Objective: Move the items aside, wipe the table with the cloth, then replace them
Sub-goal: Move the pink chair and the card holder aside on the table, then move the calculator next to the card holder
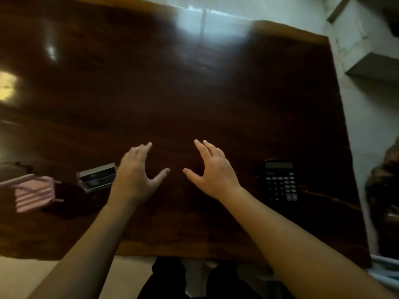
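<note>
Left hand (138, 173): spread wide, holding nothing, above dark wooden table (194, 100). Right hand (212, 171): likewise spread and empty, thumbs facing. Grey box (97, 176): just beside left hand. Pink striped cloth (33, 194): table's left edge. Black calculator (280, 180): right, near edge.

Both forearms are bare from the near edge of the view up to the wrists, with no sleeves, watch, bracelet or rings on them. The left hand (135, 175) and the right hand (212, 172) are bare too, with short, unpainted nails as far as the soft focus shows. Below the forearms, dark clothing (164, 277) covers the person's lap.
</note>
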A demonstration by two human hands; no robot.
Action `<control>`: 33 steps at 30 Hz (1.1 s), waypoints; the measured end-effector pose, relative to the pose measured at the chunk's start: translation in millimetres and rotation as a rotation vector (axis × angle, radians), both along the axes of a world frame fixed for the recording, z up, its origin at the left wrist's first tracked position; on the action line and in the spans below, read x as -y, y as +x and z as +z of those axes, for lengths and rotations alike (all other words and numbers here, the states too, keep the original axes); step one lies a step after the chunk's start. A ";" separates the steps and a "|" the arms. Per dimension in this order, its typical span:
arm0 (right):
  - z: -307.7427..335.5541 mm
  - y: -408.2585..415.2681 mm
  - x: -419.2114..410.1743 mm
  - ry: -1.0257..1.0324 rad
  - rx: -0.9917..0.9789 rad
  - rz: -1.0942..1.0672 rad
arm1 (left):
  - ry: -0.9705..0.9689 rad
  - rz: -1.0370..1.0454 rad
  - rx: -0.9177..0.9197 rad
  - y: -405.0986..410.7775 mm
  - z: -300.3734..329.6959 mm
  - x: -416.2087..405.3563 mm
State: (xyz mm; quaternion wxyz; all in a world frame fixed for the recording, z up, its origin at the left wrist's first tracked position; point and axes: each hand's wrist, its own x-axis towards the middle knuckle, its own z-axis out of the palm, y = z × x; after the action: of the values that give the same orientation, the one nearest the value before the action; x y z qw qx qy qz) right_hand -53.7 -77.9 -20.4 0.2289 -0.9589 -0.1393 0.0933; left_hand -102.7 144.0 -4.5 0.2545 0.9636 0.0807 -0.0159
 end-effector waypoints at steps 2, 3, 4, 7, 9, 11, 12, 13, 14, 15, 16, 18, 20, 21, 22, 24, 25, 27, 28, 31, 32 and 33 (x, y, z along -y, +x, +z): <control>0.1 -0.4 29.5 -0.011 -0.002 -0.082 | -0.012 -0.079 -0.053 8.2 -3.5 30.6; -0.6 -1.0 44.1 -0.017 -0.003 -0.122 | -0.022 -0.110 -0.067 11.8 -5.8 45.4; -1.6 -1.9 58.1 -0.025 -0.002 -0.159 | -0.030 -0.134 -0.083 14.7 -7.9 59.7; -6.1 -6.2 96.5 -0.046 -0.005 -0.265 | -0.033 -0.205 -0.131 23.2 -13.6 98.3; -10.1 -9.7 119.8 -0.068 -0.016 -0.331 | -0.027 -0.261 -0.151 28.6 -17.5 121.5; -16.1 -13.6 141.8 -0.098 -0.041 -0.386 | -0.020 -0.304 -0.163 32.1 -20.7 141.6; -19.6 -15.4 151.8 -0.114 -0.056 -0.410 | -0.015 -0.319 -0.169 33.5 -22.7 150.2; -22.7 -16.2 159.6 -0.131 -0.073 -0.430 | -0.006 -0.331 -0.172 34.9 -24.2 156.1; -27.5 -18.0 171.4 -0.149 -0.096 -0.454 | 0.003 -0.347 -0.177 36.2 -27.8 166.5; -30.1 -19.0 175.7 -0.168 -0.115 -0.468 | 0.009 -0.351 -0.179 36.5 -28.9 169.1; -33.9 -19.7 182.1 -0.186 -0.135 -0.483 | 0.017 -0.358 -0.186 37.6 -31.1 174.0; -41.6 -20.3 196.4 -0.209 -0.181 -0.518 | 0.037 -0.367 -0.211 40.1 -36.6 185.9; -49.0 -20.8 206.7 -0.229 -0.223 -0.542 | 0.051 -0.371 -0.234 40.5 -40.9 194.0; -51.9 -20.8 210.8 -0.237 -0.237 -0.549 | 0.055 -0.373 -0.242 40.5 -43.1 197.0; -54.8 -20.3 214.4 -0.244 -0.247 -0.552 | 0.060 -0.376 -0.248 40.3 -44.8 199.8; -59.0 -19.4 220.6 -0.252 -0.264 -0.551 | 0.070 -0.381 -0.255 39.9 -48.0 203.9; -60.4 -19.1 222.9 -0.248 -0.270 -0.549 | 0.076 -0.383 -0.258 39.6 -49.0 205.5; -62.2 -18.3 225.5 -0.228 -0.273 -0.542 | 0.081 -0.381 -0.258 38.7 -50.6 207.2; -62.9 -17.8 225.7 -0.223 -0.270 -0.535 | 0.081 -0.380 -0.258 38.2 -51.0 207.2; -63.6 -16.3 225.0 -0.239 -0.266 -0.533 | 0.077 -0.373 -0.259 36.5 -51.0 205.4; -63.4 -15.5 224.6 -0.247 -0.269 -0.541 | 0.073 -0.370 -0.258 36.0 -50.5 204.3; -63.1 -14.8 224.1 -0.254 -0.270 -0.545 | 0.070 -0.366 -0.255 35.4 -50.1 202.9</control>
State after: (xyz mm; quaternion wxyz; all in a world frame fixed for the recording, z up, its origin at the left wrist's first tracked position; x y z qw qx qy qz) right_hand -68.5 -302.0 -83.4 0.1403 -0.9607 0.1669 0.1718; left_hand -67.3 -58.9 -54.6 0.2014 0.9606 -0.0636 -0.1808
